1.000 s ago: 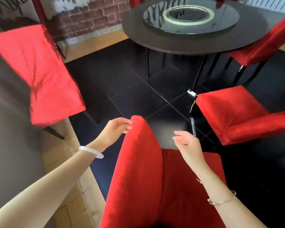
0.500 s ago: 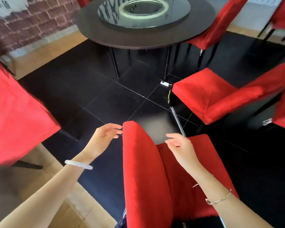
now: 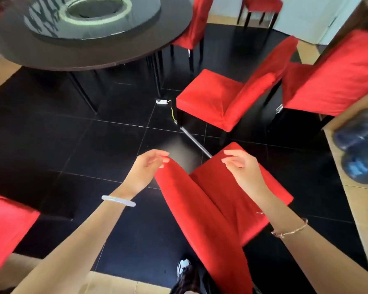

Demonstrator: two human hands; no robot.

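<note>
Near me on the black floor [image 3: 94,155] stands the red chair [image 3: 200,213], my left hand [image 3: 146,167] touching its back's top corner with loose fingertips, my right hand [image 3: 240,166] relaxed and empty over the seat; it looks stiff, weighty, best gripped by that top edge.

Red chair [image 3: 204,204], black floor tiles [image 3: 94,145], dark round table [image 3: 89,54].

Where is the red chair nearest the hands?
Head view, lower centre: red chair on the black floor, left hand at its backrest top, right hand over its seat.
</note>
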